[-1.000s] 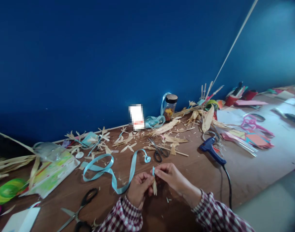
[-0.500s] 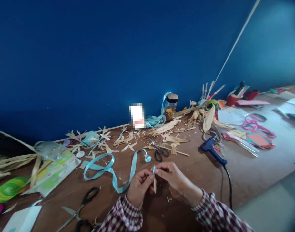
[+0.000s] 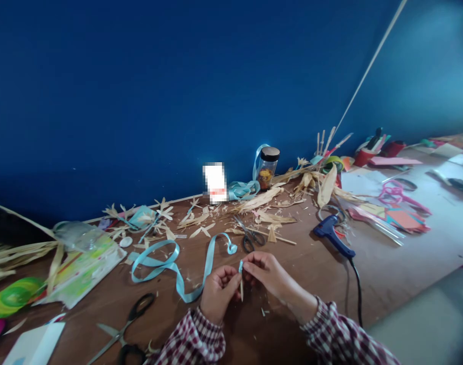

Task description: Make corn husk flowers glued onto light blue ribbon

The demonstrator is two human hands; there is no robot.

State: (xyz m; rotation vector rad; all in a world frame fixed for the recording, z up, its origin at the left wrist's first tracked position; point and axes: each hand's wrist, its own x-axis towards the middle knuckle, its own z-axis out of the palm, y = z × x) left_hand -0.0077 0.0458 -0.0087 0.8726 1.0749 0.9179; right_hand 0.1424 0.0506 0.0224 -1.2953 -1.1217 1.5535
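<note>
Low in the middle of the view, my left hand (image 3: 219,293) and my right hand (image 3: 265,272) meet over the brown table (image 3: 303,268). Both pinch a thin dried husk strip (image 3: 241,290) that hangs down between them. A short bit of light blue ribbon (image 3: 240,265) sits at the strip's top, under my right fingertips. A long light blue ribbon (image 3: 178,263) curls on the table just left of my hands. Black-handled scissors (image 3: 248,236) lie just beyond my fingers.
A blue glue gun (image 3: 333,237) with a black cord lies to the right. Larger scissors (image 3: 122,328) lie at the near left. A lidded jar (image 3: 267,168) stands by the blue wall. Husk scraps (image 3: 269,204), coloured paper (image 3: 402,219) and a plastic packet (image 3: 83,268) litter the table.
My hands stay together on the strip. The husk strip has turned edge-on and looks thinner, and both hands have shifted slightly away from me.
</note>
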